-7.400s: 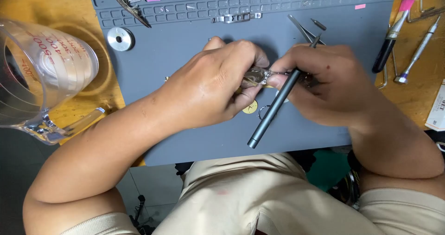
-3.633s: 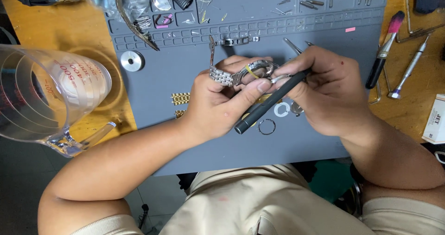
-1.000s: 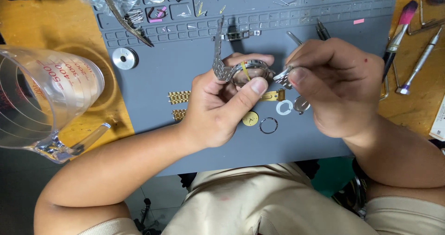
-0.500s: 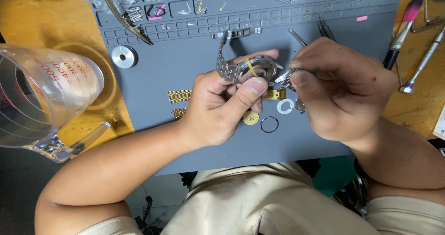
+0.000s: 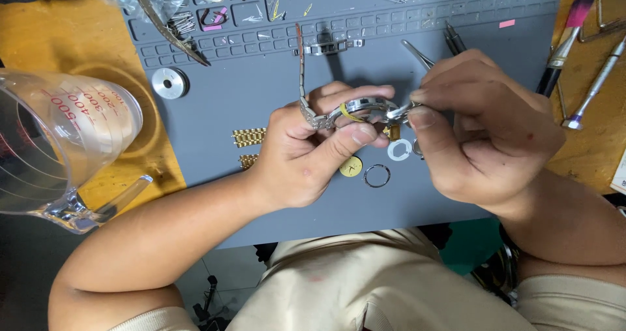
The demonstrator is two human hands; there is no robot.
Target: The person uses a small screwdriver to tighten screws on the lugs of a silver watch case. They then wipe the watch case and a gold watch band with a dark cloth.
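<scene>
Over the grey mat (image 5: pixel 274 194), we have a watch case (image 5: pixel 362 109) pinched between both hands.

Our left hand (image 5: pixel 306 151) is closed around the case, thumb pressed on its near edge, with the metal strap (image 5: pixel 301 63) sticking up and away from it. Our right hand (image 5: pixel 486 132) is closed tight on a thin tool (image 5: pixel 399 111) whose tip meets the case's right side. We judge the case small, hard and slick, its inner parts fragile, so the rim is the place to grip, never the open face. Just below lie a yellow dial (image 5: pixel 351 166), a white ring (image 5: pixel 399 150) and a metal ring (image 5: pixel 377 176). Gold links (image 5: pixel 249 136) sit to the left, a clear jug (image 5: pixel 62 148) beyond, brushes (image 5: pixel 566 34) far right.
</scene>
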